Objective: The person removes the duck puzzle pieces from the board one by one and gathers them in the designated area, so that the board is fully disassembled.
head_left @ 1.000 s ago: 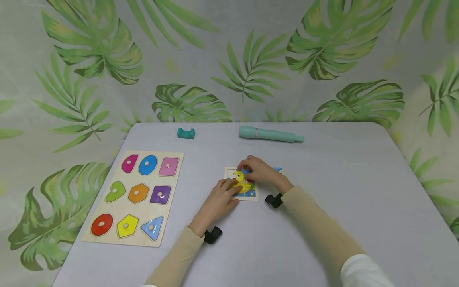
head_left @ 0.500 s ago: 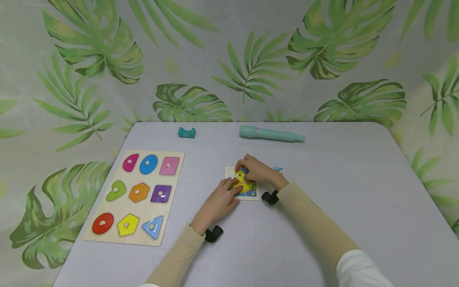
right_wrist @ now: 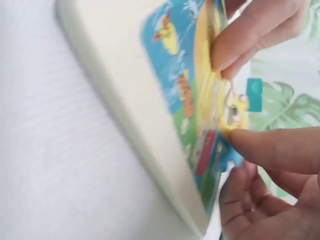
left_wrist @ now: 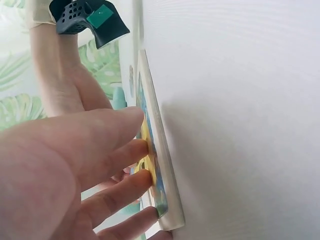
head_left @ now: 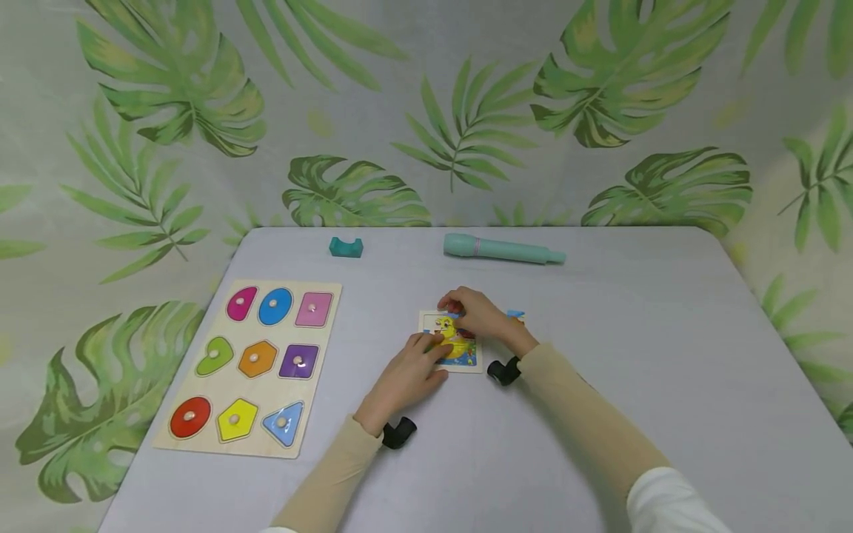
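A small wooden jigsaw puzzle (head_left: 472, 364) with a yellow duck picture lies mid-table. Resting on its left part, my left hand (head_left: 404, 375) has its fingers extended over the yellow pieces; their tips touch the picture in the left wrist view. My right hand (head_left: 481, 314) is at the far right part of the board. In the right wrist view its thumb and fingers pinch a yellow and blue puzzle piece (right_wrist: 235, 115) showing the duck's eye. This piece tilts up from the board. How far it sits in the frame I cannot tell.
A loose blue printed piece (head_left: 516, 315) lies behind the right wrist. To the left is a wooden shape board (head_left: 266, 396) with coloured knobbed shapes. At the back lie a teal notched block (head_left: 346, 248) and a mint-green microphone-like stick (head_left: 504, 249).
My right hand has shifted slightly left over the puzzle, and the pinched piece has changed its tilt. My left hand has stayed nearly still on the board.
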Demonstrator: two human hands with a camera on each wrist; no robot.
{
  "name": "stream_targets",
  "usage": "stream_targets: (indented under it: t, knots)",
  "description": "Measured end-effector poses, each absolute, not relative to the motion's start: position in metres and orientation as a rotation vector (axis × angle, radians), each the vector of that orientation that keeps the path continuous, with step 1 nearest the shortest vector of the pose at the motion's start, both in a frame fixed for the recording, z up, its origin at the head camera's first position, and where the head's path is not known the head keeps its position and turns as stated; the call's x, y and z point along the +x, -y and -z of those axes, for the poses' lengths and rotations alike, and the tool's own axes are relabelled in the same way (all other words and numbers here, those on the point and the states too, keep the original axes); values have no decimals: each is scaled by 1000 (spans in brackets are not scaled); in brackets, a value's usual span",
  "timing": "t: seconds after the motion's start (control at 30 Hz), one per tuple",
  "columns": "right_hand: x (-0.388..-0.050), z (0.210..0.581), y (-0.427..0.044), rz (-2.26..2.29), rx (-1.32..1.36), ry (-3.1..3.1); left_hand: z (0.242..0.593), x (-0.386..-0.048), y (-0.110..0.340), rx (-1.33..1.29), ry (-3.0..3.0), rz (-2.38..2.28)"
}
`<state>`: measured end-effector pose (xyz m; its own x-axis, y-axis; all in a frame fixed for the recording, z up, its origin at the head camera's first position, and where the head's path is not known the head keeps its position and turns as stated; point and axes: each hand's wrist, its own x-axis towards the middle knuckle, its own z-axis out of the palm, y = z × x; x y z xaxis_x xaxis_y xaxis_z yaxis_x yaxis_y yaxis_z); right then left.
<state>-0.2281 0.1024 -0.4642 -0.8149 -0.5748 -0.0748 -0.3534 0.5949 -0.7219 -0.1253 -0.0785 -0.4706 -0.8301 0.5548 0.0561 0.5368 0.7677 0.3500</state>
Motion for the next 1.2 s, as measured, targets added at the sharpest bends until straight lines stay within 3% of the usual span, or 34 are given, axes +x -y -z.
stream_targets:
  t: [0.27,0.8,1.2]
  knots:
    - [-229,457,-118,1179,-736,-2540,469,-125,78,864,-2874,-549]
    - [-231,457,-246,1118,-404,-2552,467,-124,79,815,-2844,-627]
    - [-224,462,-238,864,-505,-2746,466,-123,76,852,-2872,-579]
